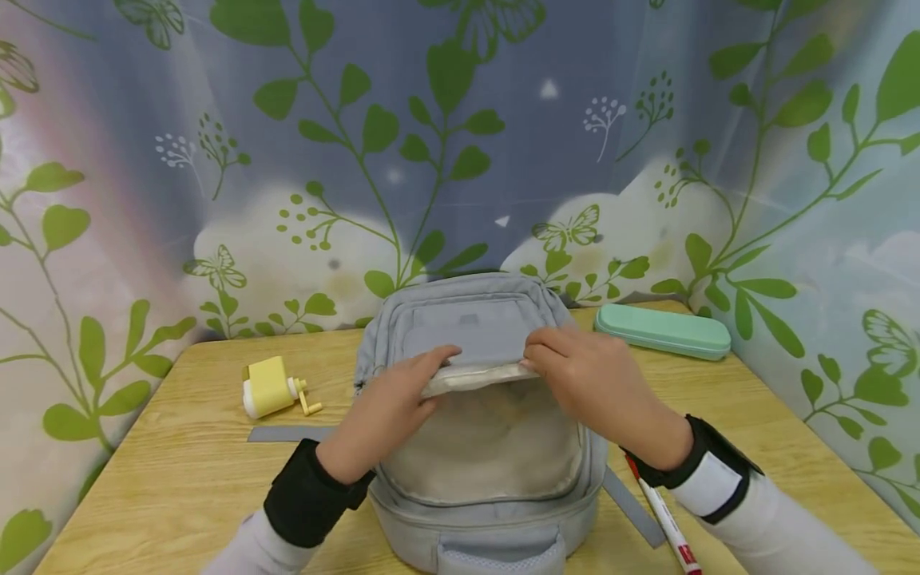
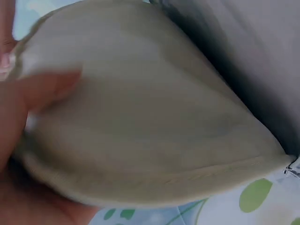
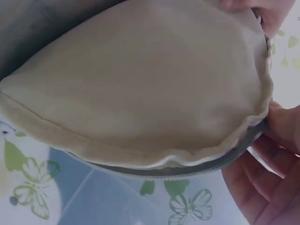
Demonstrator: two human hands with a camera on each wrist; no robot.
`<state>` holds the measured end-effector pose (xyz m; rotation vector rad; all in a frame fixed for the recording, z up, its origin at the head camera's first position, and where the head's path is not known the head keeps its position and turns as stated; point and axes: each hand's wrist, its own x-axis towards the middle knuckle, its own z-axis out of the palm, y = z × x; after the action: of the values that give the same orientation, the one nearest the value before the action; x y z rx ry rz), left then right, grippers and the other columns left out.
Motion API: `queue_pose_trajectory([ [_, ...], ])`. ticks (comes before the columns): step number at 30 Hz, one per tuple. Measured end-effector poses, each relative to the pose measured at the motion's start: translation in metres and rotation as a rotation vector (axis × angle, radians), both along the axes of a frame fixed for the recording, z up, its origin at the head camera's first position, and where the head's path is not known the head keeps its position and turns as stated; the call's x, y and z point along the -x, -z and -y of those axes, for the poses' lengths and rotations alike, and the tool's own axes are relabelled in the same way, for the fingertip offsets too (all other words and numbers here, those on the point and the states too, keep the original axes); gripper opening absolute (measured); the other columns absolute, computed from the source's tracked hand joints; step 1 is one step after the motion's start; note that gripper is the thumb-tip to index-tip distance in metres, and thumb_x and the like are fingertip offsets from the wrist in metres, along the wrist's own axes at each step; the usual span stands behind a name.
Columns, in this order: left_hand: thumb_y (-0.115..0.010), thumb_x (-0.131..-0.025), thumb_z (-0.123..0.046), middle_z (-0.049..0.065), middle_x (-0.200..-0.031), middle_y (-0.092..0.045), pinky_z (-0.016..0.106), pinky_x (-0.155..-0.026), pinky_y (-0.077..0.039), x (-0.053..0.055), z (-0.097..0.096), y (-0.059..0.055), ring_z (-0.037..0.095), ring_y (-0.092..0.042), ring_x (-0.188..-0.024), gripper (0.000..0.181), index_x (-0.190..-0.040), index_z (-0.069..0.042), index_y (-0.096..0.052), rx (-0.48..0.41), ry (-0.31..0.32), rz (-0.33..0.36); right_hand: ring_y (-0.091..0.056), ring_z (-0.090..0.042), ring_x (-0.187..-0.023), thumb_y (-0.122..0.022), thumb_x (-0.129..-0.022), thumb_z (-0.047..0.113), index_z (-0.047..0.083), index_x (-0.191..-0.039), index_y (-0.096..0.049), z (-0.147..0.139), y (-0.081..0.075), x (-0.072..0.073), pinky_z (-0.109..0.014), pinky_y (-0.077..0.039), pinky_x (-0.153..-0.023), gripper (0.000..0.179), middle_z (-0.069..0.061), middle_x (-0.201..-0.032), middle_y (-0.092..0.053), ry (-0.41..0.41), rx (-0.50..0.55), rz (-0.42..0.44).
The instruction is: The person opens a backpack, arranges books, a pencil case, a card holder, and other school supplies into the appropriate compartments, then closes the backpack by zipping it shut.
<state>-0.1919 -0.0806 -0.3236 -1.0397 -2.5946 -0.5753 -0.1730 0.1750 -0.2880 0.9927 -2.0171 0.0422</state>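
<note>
A grey backpack (image 1: pixel 410 527) lies on the table with its handle towards me and its zipped front open, showing cream lining (image 1: pixel 496 455). My left hand (image 1: pixel 391 411) grips the raised flap's edge (image 1: pixel 477 377) on the left. In the left wrist view its thumb (image 2: pixel 51 89) lies over the lining side, slightly blurred. The right hand (image 1: pixel 600 387) pinches the same edge further right. From the right wrist view, the right thumb (image 3: pixel 283 124) and fingers meet at the flap's zip edge. What lies deep in the pocket is hidden.
To the left stands a yellow pencil sharpener (image 1: pixel 269 387) with a crank. A mint-green case (image 1: pixel 664 330) lies at the back right. Beside the right wrist is a red-and-white marker (image 1: pixel 668 519). Grey straps (image 1: pixel 287 434) spread from the backpack. A patterned curtain (image 1: pixel 460 160) encloses the wooden table (image 1: pixel 172 463).
</note>
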Motion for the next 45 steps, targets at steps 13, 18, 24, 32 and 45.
queue_pose_trajectory([
  [13,-0.061,-0.086,0.004,0.011,-0.112,-0.067,0.034,-0.075,-0.053,0.025,-0.003,-0.027,0.024,-0.065,-0.091,0.038,-0.122,-0.007,-0.058,-0.128,-0.082,-0.199,-0.059,-0.028,-0.103,-0.04,-0.098,0.043,0.005,-0.118,-0.059,-0.007,-0.023,0.001,-0.042,-0.049,-0.086,0.047,-0.012,-0.116,-0.06,-0.058,0.079,0.059],
  [18,-0.061,-0.086,0.005,0.014,-0.116,-0.065,0.037,-0.081,-0.053,0.031,-0.001,-0.034,0.028,-0.063,-0.101,0.039,-0.123,-0.005,-0.058,-0.149,-0.087,-0.191,-0.049,-0.032,-0.12,-0.067,-0.083,0.042,0.004,-0.138,-0.039,-0.005,-0.027,0.006,-0.049,-0.04,-0.099,0.073,-0.015,-0.133,-0.049,0.052,0.05,0.201],
  [24,-0.061,-0.086,0.002,0.008,-0.11,-0.068,0.036,-0.08,-0.053,0.032,-0.007,-0.036,0.023,-0.065,-0.098,0.031,-0.114,-0.011,-0.064,-0.168,-0.118,-0.306,-0.045,-0.033,-0.125,-0.081,-0.071,0.035,0.005,-0.144,-0.027,0.002,-0.025,0.037,-0.051,-0.028,-0.11,0.096,-0.018,-0.139,-0.044,0.2,-0.028,0.454],
  [32,-0.071,-0.082,-0.012,0.003,-0.106,-0.07,0.034,-0.071,-0.054,0.026,-0.007,-0.036,0.02,-0.067,-0.089,0.032,-0.113,-0.017,-0.065,-0.073,-0.127,-0.336,-0.068,-0.023,-0.082,-0.075,-0.079,0.017,0.014,-0.115,-0.06,0.001,-0.012,0.058,-0.039,-0.053,-0.059,0.039,-0.007,-0.106,-0.068,0.208,-0.01,0.487],
  [45,-0.046,-0.099,-0.032,0.007,-0.117,-0.062,0.037,-0.074,-0.045,0.084,0.133,0.034,0.021,-0.059,-0.089,0.03,-0.123,-0.02,-0.059,-0.337,-0.278,-0.278,-0.066,-0.018,-0.071,-0.073,-0.081,0.012,0.017,-0.1,-0.065,-0.004,0.004,0.042,-0.032,-0.047,-0.05,0.021,-0.003,-0.092,-0.07,0.202,0.013,0.463],
])
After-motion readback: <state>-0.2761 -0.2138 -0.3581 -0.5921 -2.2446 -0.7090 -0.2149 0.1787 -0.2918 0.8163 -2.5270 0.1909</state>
